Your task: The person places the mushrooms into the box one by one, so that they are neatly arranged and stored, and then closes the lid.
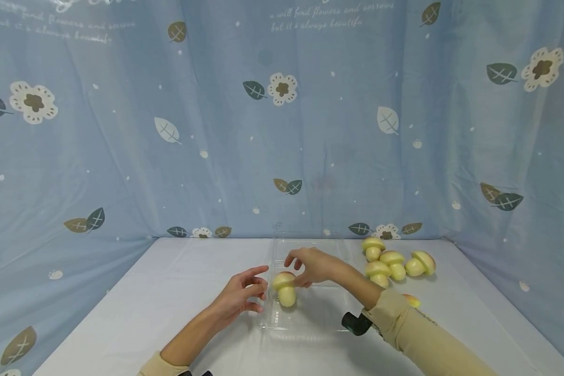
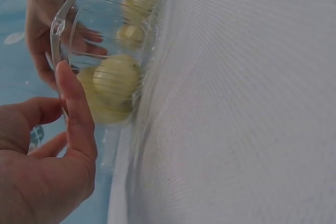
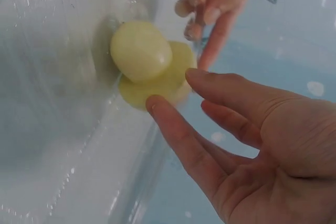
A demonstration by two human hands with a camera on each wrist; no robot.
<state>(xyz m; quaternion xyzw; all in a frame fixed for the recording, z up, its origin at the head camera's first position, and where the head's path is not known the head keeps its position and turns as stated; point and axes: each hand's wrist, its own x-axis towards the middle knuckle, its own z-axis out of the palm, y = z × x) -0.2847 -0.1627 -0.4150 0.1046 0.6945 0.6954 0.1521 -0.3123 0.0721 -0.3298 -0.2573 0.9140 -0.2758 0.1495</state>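
A pale yellow toy mushroom (image 1: 286, 296) stands stem toward me inside a clear plastic box (image 1: 310, 328), near its left wall. My right hand (image 1: 312, 265) hovers over the box beside the mushroom's cap. In the right wrist view, the spread fingers of the right hand (image 3: 247, 135) lie close around the cap (image 3: 147, 90); firm contact cannot be made out. My left hand (image 1: 237, 295) is at the outside of the box's left wall, fingers loosely bent. The left wrist view has its fingertip (image 2: 65, 72) against the clear rim (image 2: 56, 30).
Several similar mushrooms (image 1: 392, 263) are grouped on the white table (image 1: 192, 292) to the right of the box. A yellow and red piece (image 1: 412, 300) is partly hidden by the right sleeve. A blue patterned curtain (image 1: 225, 130) stands behind the table.
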